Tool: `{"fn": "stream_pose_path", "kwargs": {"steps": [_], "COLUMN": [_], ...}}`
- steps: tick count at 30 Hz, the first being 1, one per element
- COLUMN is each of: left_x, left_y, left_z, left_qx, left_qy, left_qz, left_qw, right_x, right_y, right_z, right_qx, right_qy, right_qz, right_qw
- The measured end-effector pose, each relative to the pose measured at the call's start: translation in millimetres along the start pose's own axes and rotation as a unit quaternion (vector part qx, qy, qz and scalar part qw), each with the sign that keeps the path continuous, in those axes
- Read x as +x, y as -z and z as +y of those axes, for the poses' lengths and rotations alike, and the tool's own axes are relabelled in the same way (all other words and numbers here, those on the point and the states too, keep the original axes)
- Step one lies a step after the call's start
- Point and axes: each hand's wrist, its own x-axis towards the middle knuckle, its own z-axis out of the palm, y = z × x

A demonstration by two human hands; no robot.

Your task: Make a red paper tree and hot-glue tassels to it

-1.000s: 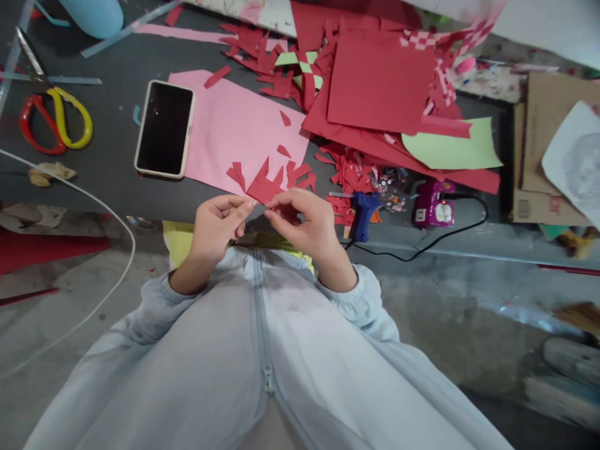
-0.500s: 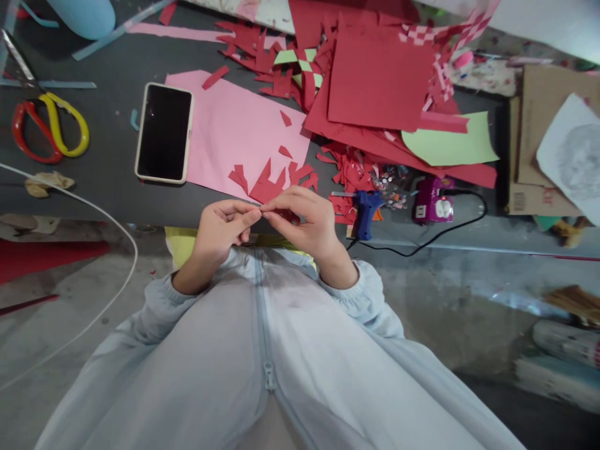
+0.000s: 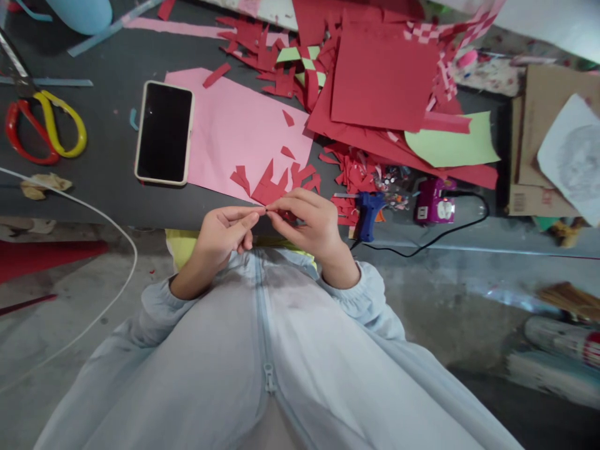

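My left hand (image 3: 225, 234) and my right hand (image 3: 309, 225) meet at the table's front edge, each closed in a pinch. Their fingertips come together over a small piece of red paper, mostly hidden by the fingers. Just beyond lies a cut red paper scrap (image 3: 269, 186) with jagged strips, on a pink paper sheet (image 3: 244, 128). Beside my right hand rests a blue glue gun (image 3: 369, 215), with a heap of red paper scraps (image 3: 351, 169) behind it.
A phone (image 3: 165, 133) lies on the pink sheet's left edge. Scissors (image 3: 44, 125) with red and yellow handles are far left. Stacked red paper (image 3: 384, 78), a purple plug adapter (image 3: 435, 201) with a black cord, and cardboard (image 3: 539, 144) occupy the right side.
My hands stay pinched together, with only slight finger movement. The left thumb and fingers have shifted a little. The whole view has moved slightly.
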Motion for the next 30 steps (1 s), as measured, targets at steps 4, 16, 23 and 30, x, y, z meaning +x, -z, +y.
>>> {"fn": "stream_pose_path", "kwargs": {"steps": [4, 16, 23, 30], "left_x": [-5, -8, -4, 11], "left_y": [2.5, 13.4, 28.8, 29.6], "left_z": [-1, -1, -8, -10], "left_qx": [0.015, 0.252, 0.462, 0.629], "left_qy": [0.047, -0.045, -0.184, -0.254], "left_qz": [-0.037, 0.005, 0.075, 0.045], "left_qw": [0.998, 0.967, 0.864, 0.734], "right_x": [-7, 11, 16, 20], "right_y": [-3, -26, -33, -32], "right_z": [4, 22, 26, 22], "right_qx": [-0.019, -0.109, -0.093, -0.131], "right_qy": [-0.002, -0.085, -0.109, -0.129], "right_qz": [-0.002, -0.057, -0.074, -0.084], "right_qw": [1.000, 0.989, 0.987, 0.979]}}
